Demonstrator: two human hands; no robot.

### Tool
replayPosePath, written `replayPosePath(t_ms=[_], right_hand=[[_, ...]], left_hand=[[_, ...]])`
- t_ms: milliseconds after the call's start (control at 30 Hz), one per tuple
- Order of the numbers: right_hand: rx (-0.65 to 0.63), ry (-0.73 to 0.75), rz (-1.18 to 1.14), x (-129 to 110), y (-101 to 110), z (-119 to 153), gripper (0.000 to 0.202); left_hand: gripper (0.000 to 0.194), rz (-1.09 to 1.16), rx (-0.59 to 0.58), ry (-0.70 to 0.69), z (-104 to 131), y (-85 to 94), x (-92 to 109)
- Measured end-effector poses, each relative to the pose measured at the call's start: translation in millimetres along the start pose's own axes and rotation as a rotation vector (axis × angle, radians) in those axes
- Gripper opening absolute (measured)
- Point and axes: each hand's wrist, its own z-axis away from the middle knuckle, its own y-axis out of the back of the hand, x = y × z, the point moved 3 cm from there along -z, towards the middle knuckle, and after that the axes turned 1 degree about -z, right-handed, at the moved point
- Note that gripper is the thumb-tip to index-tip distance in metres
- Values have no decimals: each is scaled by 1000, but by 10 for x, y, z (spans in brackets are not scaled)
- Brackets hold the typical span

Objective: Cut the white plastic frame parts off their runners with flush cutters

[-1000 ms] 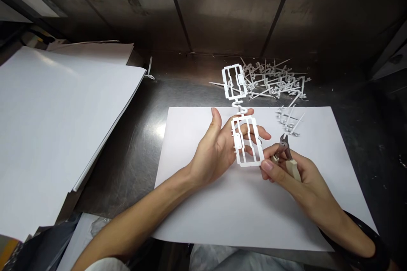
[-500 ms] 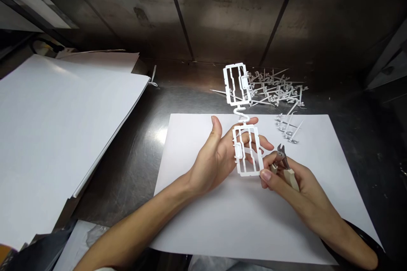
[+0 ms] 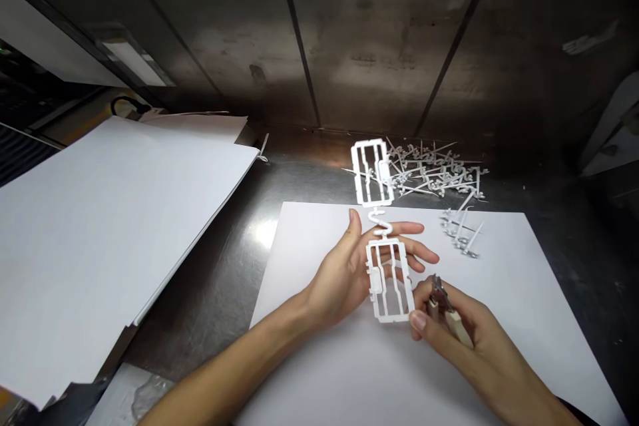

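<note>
A white plastic part (image 3: 383, 225), two slotted rectangular frames joined by a wavy link, is held up over a white sheet (image 3: 504, 279). Thumb and forefinger of my right hand (image 3: 464, 333) pinch its lower right corner. That same hand also holds small cutting pliers (image 3: 456, 325) with pale handles, their jaws pointing up. Behind the lower frame, my left hand (image 3: 354, 266) is open, palm turned toward the part and fingers spread; whether it touches the part I cannot tell.
Behind the sheet lies a pile of thin white plastic scraps (image 3: 434, 170), with several more on the sheet's upper right. A stack of large white sheets (image 3: 120, 213) covers the left side. A metal wall (image 3: 369, 53) rises at the back.
The view has tilted up, so the hands, part and sheet sit lower in the picture. My left fingers are spread straighter. The pliers are turned slightly in my right hand.
</note>
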Motion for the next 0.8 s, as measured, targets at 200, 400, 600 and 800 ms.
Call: replayPosePath(t_ms=[200,400,600,800], right_hand=[[2,-15,-28,44,-38,-34,41],[88,-3,-51,46,-32,-16,39],[133,7,-50,4,-8,5,39],[240,97,16,40,331,-13,27]], left_hand=[[75,10,-49,21,26,-68,-31],[58,139,-8,0,6,-72,-107],[28,98,54,40,-6,-85,-223],[16,51,275,-57,5,-41,-50]])
